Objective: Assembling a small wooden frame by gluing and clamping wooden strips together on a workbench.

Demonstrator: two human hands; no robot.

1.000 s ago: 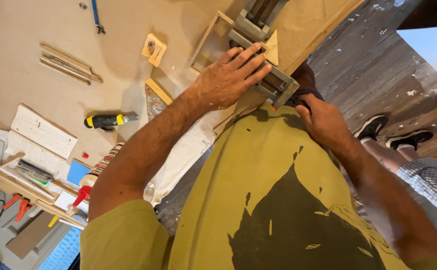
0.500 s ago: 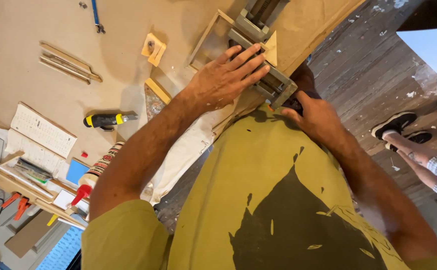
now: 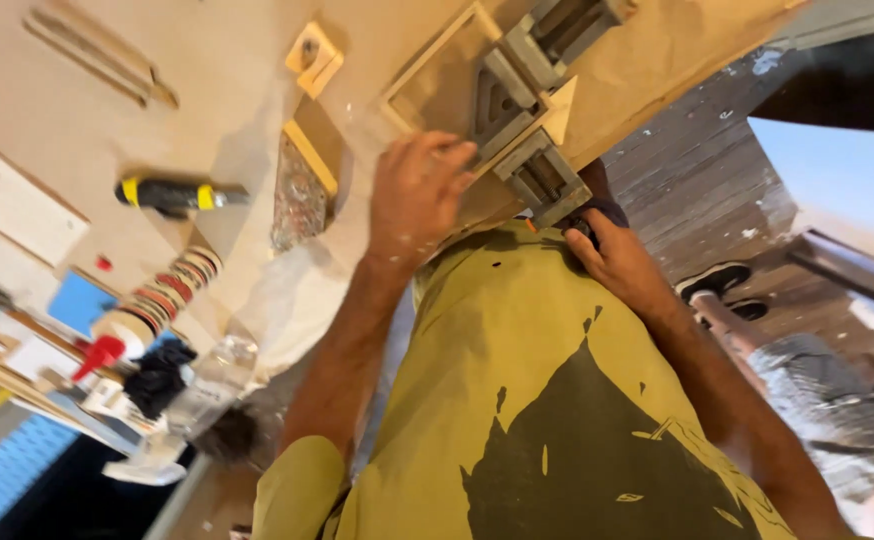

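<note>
A grey metal corner clamp (image 3: 517, 120) sits on the brown paper-covered bench, holding the corner of a thin wooden frame (image 3: 427, 70). My left hand (image 3: 417, 195) lies palm down on the frame just beside the clamp, its fingertips bent against the clamp's jaw. At the bench edge, my right hand (image 3: 612, 260) is closed around the clamp's dark handle (image 3: 585, 205), close to my olive-yellow shirt. The handle is mostly hidden by my fingers.
On the bench lie a black and yellow tool (image 3: 179, 195), a small wooden block (image 3: 314, 58), thin wood strips (image 3: 97, 55), a glue bottle with a red cap (image 3: 117, 335) and a plastic bottle (image 3: 212, 385). Another person's black shoes (image 3: 722, 290) stand on the plank floor.
My left hand has drawn back off the top of the clamp and its fingers have curled. My right hand has stayed on the handle. The other person's feet have shifted left.
</note>
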